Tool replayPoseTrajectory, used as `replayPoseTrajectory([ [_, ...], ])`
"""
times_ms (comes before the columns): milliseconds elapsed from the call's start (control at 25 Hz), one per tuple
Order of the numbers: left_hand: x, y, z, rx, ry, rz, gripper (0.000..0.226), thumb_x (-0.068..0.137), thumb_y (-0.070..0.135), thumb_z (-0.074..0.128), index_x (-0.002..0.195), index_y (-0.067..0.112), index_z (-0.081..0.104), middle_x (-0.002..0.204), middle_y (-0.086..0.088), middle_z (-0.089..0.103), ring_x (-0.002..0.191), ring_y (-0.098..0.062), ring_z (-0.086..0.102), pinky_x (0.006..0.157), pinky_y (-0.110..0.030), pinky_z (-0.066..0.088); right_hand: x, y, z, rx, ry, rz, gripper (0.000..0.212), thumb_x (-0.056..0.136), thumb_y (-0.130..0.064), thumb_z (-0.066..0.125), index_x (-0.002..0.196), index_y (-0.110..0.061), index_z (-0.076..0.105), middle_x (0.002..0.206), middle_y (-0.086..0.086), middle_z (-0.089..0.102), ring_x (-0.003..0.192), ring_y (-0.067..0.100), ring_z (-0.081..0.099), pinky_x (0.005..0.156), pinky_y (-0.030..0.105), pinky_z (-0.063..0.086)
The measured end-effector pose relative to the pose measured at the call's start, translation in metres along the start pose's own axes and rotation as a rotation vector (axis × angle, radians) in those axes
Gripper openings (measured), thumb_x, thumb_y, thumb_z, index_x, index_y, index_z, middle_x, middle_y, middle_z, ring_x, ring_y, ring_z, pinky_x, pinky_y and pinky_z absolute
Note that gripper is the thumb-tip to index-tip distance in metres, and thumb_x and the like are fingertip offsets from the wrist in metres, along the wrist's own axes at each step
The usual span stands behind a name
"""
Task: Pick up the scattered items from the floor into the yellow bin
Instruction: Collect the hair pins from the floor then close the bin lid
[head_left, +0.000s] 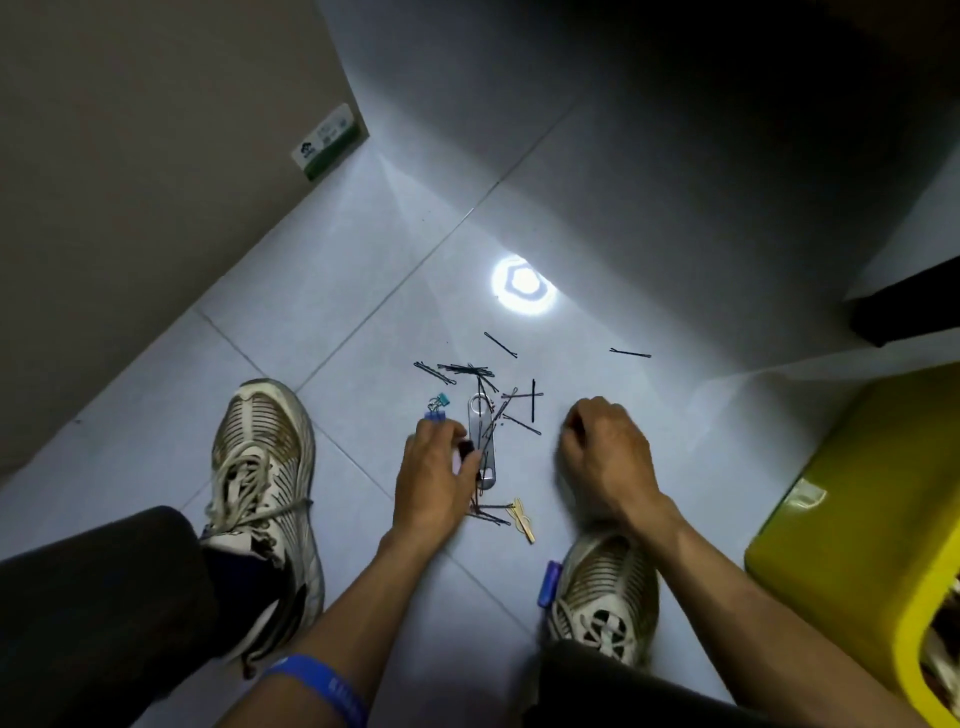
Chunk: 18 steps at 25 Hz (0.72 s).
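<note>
Head view looks down between your two worn white mesh sneakers, the left one (262, 499) and the right one (605, 592), planted on the pale grey tiled floor (322, 322). Your left hand (434, 473) rests low on the tiles with its fingers curled around a small dark object (466, 448) that is too hidden to identify. Just beyond its fingertips lie two small binder clips, blue and teal (436, 407). Your right hand (605, 452) hovers close by with fingers curled under; whether it holds anything, you cannot tell. Between your hands lies a flat grey metal bar (480, 415) among a scatter of thin black bobby pins (467, 370), with two more pins farther out. Gold-coloured hair pins (522, 519) lie nearer you, and a blue plastic piece (548, 584) touches the right shoe. The yellow plastic bin (852, 519) stands at your right.
</note>
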<state>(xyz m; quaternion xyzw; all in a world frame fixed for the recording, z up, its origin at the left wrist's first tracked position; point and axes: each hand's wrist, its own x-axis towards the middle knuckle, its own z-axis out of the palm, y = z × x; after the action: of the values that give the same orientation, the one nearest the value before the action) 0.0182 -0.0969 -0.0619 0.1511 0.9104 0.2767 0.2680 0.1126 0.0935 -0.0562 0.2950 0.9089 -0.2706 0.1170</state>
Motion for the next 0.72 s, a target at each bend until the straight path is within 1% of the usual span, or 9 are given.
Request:
replayPoseTrajectory([
  [40,0.000,0.003,0.002,0.081,-0.002,0.047,0.017,0.087,0.024,0.065,0.101,0.018,0.059,0.111,-0.001,0.054,0.102,-0.020,0.050,0.080,-0.030,0.047,-0.012,-0.006,0.003,-0.109,-0.145,-0.101,0.025,0.085,-0.042,0.056,0.090,-0.018,0.061,0.094,0.006,0.066,0.090,0.029,0.057,0.074,0.036,0.041],
  [120,-0.006,0.003,0.003,0.171,-0.040,0.103,0.016,0.087,0.025,0.063,0.101,0.017,0.059,0.110,-0.004,0.054,0.104,-0.024,0.048,0.081,-0.038,0.048,-0.038,-0.018,0.013,-0.423,-0.460,-0.250,0.048,0.073,-0.064,0.060,0.091,-0.021,0.067,0.095,0.006,0.069,0.094,0.029,0.057,0.082,0.038,0.037],
  [200,-0.012,0.000,0.004,0.175,-0.067,0.112,0.018,0.088,0.024,0.062,0.104,0.017,0.059,0.108,-0.003,0.055,0.105,-0.024,0.048,0.081,-0.036,0.047,-0.060,-0.025,0.029,-0.692,-0.595,-0.368,0.057,0.069,-0.067,0.067,0.096,-0.018,0.068,0.097,0.008,0.068,0.097,0.029,0.054,0.084,0.041,0.034],
  [320,-0.018,0.000,0.006,0.164,-0.063,0.099,0.021,0.089,0.024,0.060,0.109,0.018,0.060,0.111,-0.001,0.054,0.106,-0.021,0.048,0.083,-0.033,0.047,-0.067,-0.027,0.041,-0.734,-0.545,-0.431,0.045,0.077,-0.053,0.071,0.097,-0.013,0.067,0.093,0.008,0.068,0.094,0.029,0.054,0.083,0.041,0.033],
  [440,-0.017,0.000,0.006,0.157,-0.042,0.069,0.021,0.091,0.024,0.057,0.111,0.019,0.059,0.112,-0.001,0.053,0.108,-0.020,0.048,0.083,-0.035,0.049,-0.054,-0.023,0.035,-0.598,-0.300,-0.400,0.022,0.088,-0.038,0.059,0.094,-0.017,0.062,0.091,0.006,0.069,0.084,0.029,0.061,0.076,0.037,0.039],
  [520,-0.016,-0.003,0.004,0.145,-0.009,0.034,0.023,0.091,0.025,0.056,0.113,0.020,0.057,0.115,0.000,0.052,0.108,-0.020,0.048,0.083,-0.036,0.049,-0.043,-0.014,0.026,-0.401,-0.262,-0.248,0.034,0.090,-0.049,0.051,0.103,-0.019,0.055,0.100,0.005,0.067,0.090,0.031,0.063,0.074,0.037,0.042],
  [600,-0.018,-0.008,0.001,0.163,0.006,0.008,0.025,0.090,0.025,0.056,0.114,0.020,0.055,0.115,0.001,0.051,0.107,-0.019,0.048,0.081,-0.034,0.049,-0.042,-0.005,0.023,-0.312,-0.306,-0.218,0.050,0.084,-0.062,0.050,0.109,-0.019,0.049,0.102,0.005,0.067,0.093,0.030,0.062,0.072,0.036,0.040],
  [680,-0.021,-0.015,0.000,0.170,0.001,-0.010,0.025,0.089,0.023,0.057,0.114,0.021,0.054,0.114,0.002,0.051,0.106,-0.018,0.048,0.081,-0.034,0.049,-0.054,-0.005,0.026,-0.383,-0.352,-0.269,0.053,0.080,-0.061,0.055,0.110,-0.018,0.046,0.100,0.007,0.067,0.092,0.032,0.060,0.074,0.038,0.039],
  [720,-0.023,-0.018,0.000,0.168,-0.015,-0.015,0.026,0.089,0.023,0.058,0.114,0.021,0.053,0.114,0.002,0.050,0.106,-0.017,0.048,0.082,-0.034,0.049,-0.060,-0.008,0.029,-0.431,-0.370,-0.306,0.048,0.081,-0.052,0.058,0.111,-0.017,0.045,0.099,0.009,0.066,0.091,0.032,0.058,0.078,0.040,0.039],
])
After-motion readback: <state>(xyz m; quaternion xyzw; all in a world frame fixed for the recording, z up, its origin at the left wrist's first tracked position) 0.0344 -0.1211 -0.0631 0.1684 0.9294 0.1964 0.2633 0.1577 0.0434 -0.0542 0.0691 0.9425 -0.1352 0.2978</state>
